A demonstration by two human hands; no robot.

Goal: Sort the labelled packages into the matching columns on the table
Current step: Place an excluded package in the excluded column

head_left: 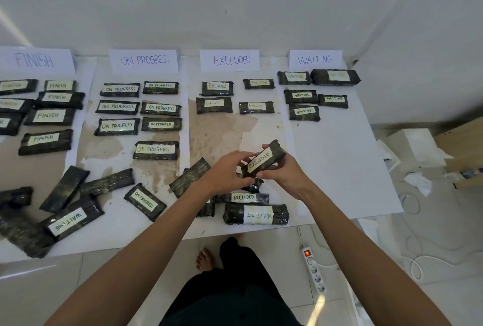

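On the tiled floor [379, 294] right of the desk [217, 134]: one white power strip [315, 272] with red switch lit, loose white cables [415, 260], one white box [415, 145], crumpled paper [418, 181]; one bare foot [205, 259] by the near edge. Desk surface stained and overlaid with white paper sheets [339, 158]. Along the far edge, by the wall, four signs: FINISH sign [35, 60], ON PROGRESS sign [145, 60], EXCLUDED sign [231, 60], WAITING sign [315, 59]. Dark wrapped packages laid label-up below them: FINISH column [49, 116], seven visible, the leftmost cut by the frame edge; ON PROGRESS column [117, 126], seven; EXCLUDED column [217, 87], four; WAITING column [300, 96], five. Unsorted heap [107, 181] along the near edge, several pieces face-down or overlapping and partly hidden behind both forearms, so no firm count; legible there are one ON PROGRESS package [145, 201], two WAITING packages [72, 218], one EXCLUDED package [243, 197]. Both hands are raised over the near end of the EXCLUDED column, above the heap: left hand [230, 171] and right hand [283, 171] have fingers curled round one held package [264, 159], tilted, its EXCLUDED label facing up, the left gripping its left side and the right its right side
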